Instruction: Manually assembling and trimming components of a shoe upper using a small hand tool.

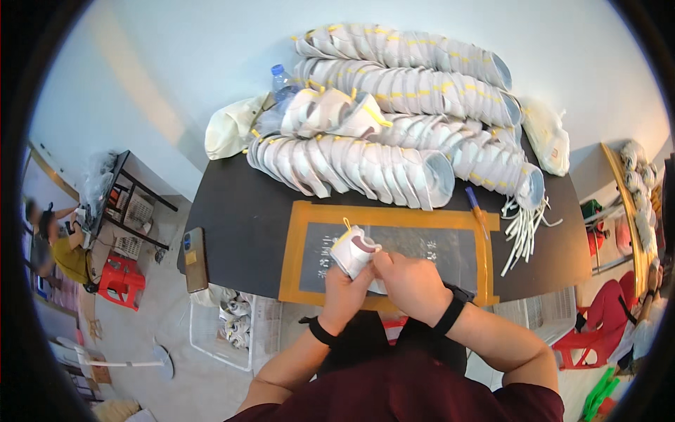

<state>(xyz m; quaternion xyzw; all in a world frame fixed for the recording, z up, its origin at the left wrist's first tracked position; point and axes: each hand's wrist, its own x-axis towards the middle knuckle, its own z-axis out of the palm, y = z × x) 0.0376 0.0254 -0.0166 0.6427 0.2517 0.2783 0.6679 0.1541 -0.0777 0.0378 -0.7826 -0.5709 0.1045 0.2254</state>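
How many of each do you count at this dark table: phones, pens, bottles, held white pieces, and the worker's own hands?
Phone: 1
Pen: 1
Bottle: 1
Held white piece: 1
Hands (left hand, right hand): 2
Total: 6

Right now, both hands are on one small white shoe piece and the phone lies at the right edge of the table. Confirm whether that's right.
The side is wrong: the head view shows the phone at the left edge of the table. The left hand and right hand are on one small white shoe piece.
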